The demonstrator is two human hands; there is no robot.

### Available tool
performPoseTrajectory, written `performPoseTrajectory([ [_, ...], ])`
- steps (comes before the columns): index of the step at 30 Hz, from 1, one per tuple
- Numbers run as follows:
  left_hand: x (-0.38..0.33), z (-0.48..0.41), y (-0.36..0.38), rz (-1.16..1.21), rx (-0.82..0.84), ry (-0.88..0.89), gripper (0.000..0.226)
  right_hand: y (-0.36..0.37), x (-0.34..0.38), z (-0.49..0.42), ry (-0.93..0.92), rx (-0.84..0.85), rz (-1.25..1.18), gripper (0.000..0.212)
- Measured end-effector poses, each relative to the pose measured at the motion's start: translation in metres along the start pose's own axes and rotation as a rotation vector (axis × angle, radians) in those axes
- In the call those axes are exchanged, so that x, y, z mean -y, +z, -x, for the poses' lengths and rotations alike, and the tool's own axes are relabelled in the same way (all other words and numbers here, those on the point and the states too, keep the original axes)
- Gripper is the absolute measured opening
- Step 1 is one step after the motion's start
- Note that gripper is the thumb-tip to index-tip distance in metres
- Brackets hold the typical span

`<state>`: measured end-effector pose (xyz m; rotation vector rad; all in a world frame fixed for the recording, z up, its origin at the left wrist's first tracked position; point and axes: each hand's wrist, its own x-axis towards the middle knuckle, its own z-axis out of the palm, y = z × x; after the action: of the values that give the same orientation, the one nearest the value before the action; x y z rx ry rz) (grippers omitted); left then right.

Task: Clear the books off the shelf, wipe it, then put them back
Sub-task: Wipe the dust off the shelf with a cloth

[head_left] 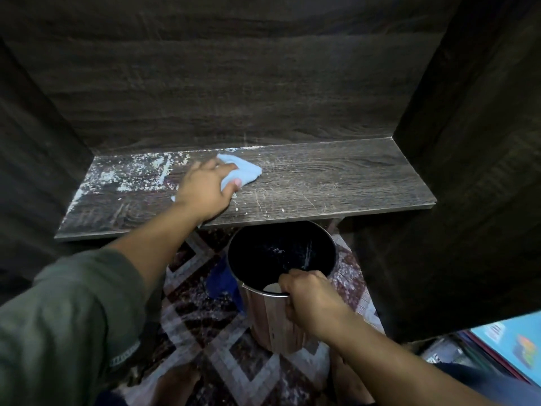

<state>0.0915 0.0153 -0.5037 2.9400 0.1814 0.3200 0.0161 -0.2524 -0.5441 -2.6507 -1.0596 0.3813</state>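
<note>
Head view looks down on a dark wooden shelf (322, 183) with no books on it; white crumbs and dust lie thick over its left part and along the back edge. Left hand (205, 189) presses a blue cloth (246, 169) flat on the shelf near the middle, fingers laid over it, just right of the dusty patch. Right hand (310, 300) grips the near rim of a bin (281, 259), fingers curled over the edge, and holds it just under the shelf's front edge. I judge it is held there to catch dirt swept off the front; white specks already lie inside it. Books (509, 344) lie low at the right, well apart from the shelf, partly cut off by the frame. Below is a patterned rug (205, 332). Wiping looks about half done.
</note>
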Motion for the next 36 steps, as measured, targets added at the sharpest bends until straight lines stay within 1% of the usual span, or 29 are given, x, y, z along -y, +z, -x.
performPoseTrajectory([
  [3,-0.017,0.019,0.001,0.053,-0.002,0.122,0.052,-0.003,0.002,0.002,-0.01,0.027,0.018,0.022],
  [5,-0.023,0.02,0.0,0.083,-0.007,0.179,0.051,-0.006,0.0,0.003,-0.005,0.035,0.016,0.022],
  [7,-0.026,0.003,-0.006,0.071,-0.083,0.152,0.048,-0.007,-0.003,0.003,0.002,0.028,0.002,0.02],
  [9,-0.027,-0.025,-0.017,0.04,-0.225,0.08,0.042,-0.006,-0.005,0.004,0.017,0.012,-0.025,0.019],
  [10,-0.027,-0.04,-0.024,0.018,-0.262,0.039,0.04,-0.005,-0.007,0.003,0.024,0.005,-0.035,0.02],
  [11,-0.028,-0.053,-0.028,-0.011,-0.255,0.004,0.04,-0.005,-0.008,0.003,0.031,0.0,-0.036,0.022],
  [13,-0.031,-0.069,-0.027,-0.07,-0.165,-0.016,0.042,-0.005,-0.009,0.003,0.044,-0.016,-0.039,0.026],
  [17,-0.038,-0.077,-0.005,-0.139,0.07,0.025,0.047,-0.009,-0.01,0.003,0.062,-0.037,-0.051,0.024],
  [21,-0.044,-0.087,-0.002,-0.184,0.222,-0.054,0.059,-0.006,-0.009,0.006,0.072,-0.042,-0.05,0.02],
  [23,-0.048,-0.096,-0.004,-0.216,0.288,-0.091,0.06,-0.007,-0.008,0.007,0.072,-0.036,-0.047,0.021],
  [25,-0.049,-0.103,-0.007,-0.222,0.361,-0.103,0.058,-0.009,-0.006,0.007,0.067,-0.037,-0.051,0.023],
  [28,-0.041,-0.106,-0.019,-0.174,0.45,-0.013,0.05,-0.01,-0.005,0.006,0.053,-0.058,-0.053,0.027],
  [30,-0.033,-0.1,-0.032,-0.099,0.527,0.046,0.04,-0.008,-0.005,0.005,0.043,-0.06,-0.05,0.031],
  [32,-0.028,-0.089,-0.046,-0.04,0.598,0.088,0.03,-0.008,-0.006,0.005,0.042,-0.075,-0.043,0.031],
  [34,-0.02,-0.077,-0.055,0.017,0.563,0.107,0.028,-0.008,-0.006,0.005,0.032,-0.109,-0.035,0.025],
  [36,-0.007,-0.062,-0.06,0.068,0.389,0.102,0.034,-0.008,-0.005,0.005,0.026,-0.116,-0.026,0.022],
])
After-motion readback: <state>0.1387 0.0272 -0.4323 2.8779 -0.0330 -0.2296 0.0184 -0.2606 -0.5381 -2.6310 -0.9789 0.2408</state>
